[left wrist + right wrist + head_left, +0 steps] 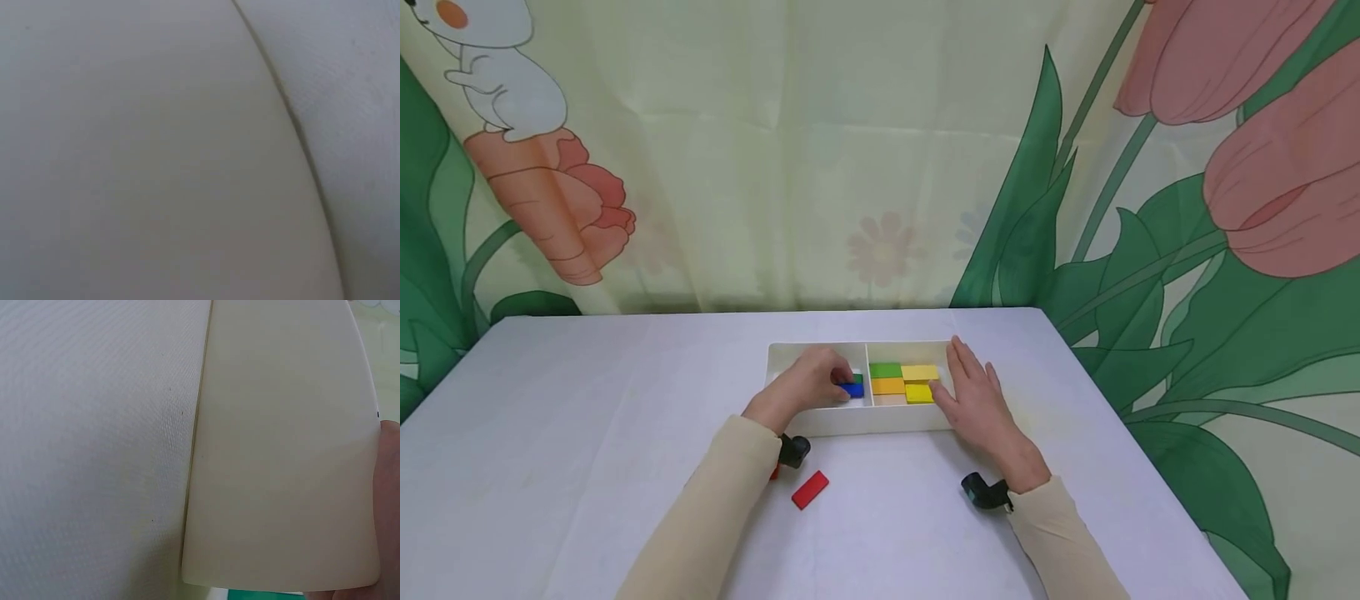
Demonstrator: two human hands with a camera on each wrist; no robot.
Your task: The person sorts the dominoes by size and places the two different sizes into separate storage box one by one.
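A white two-compartment box sits on the table, its outer wall filling much of both wrist views. Over its left compartment, my left hand pinches a blue block between thumb and fingers. Just behind that block shows a green block. My right hand lies along the box's right end with fingers straight. In the right compartment are a light green block, an orange block, a pale block and yellow blocks. The left hand hides part of its compartment.
In front of the box, a red block lies on the white-covered table. Another red piece is mostly hidden by the left wrist. A printed curtain hangs behind the table.
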